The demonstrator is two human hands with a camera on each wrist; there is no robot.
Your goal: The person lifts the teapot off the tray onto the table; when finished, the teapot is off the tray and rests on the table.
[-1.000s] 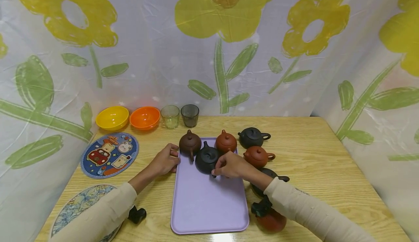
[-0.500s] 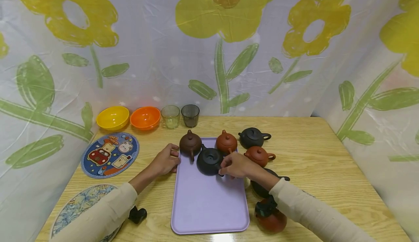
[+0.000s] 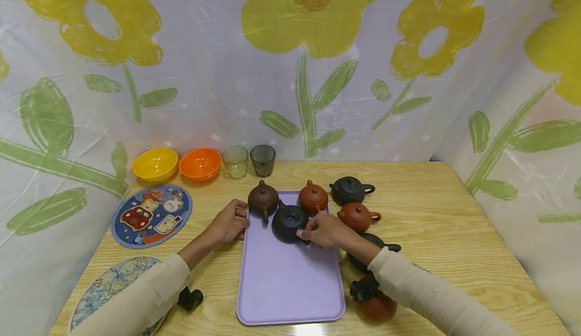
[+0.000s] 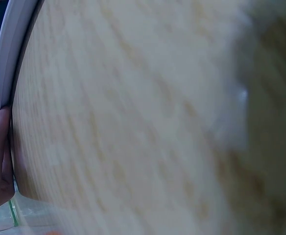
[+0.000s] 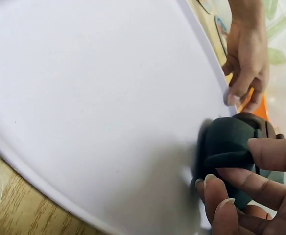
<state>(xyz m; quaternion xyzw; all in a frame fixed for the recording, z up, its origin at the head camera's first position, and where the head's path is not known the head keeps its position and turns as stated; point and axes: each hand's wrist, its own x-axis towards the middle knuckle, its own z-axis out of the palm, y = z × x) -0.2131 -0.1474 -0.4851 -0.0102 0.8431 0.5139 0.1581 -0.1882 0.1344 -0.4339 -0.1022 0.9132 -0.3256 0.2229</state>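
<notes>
My right hand (image 3: 324,229) pinches the handle of a black teapot (image 3: 287,227) near the far end of a lilac tray (image 3: 290,280). In the right wrist view, the thumb is on top of the black handle (image 5: 228,159) with fingers beneath it. The spout points away and left. Behind this pot are a dark brown teapot (image 3: 263,200) at the tray's far left corner and a reddish-brown teapot (image 3: 313,197) at its far right. My left hand (image 3: 229,222) grips the tray's left rim; its thumb shows on the edge in the right wrist view.
Right of the tray stand a black teapot (image 3: 349,190), a red-brown teapot (image 3: 356,217) and more pots, partly under my right sleeve (image 3: 422,285). A yellow bowl (image 3: 156,164), an orange bowl (image 3: 200,164) and two glasses (image 3: 263,161) line the back left. Placemats (image 3: 152,216) lie left.
My right hand has shifted slightly right, turning the black teapot so its handle swings right and its spout left. My left hand stays at the tray's rim.
</notes>
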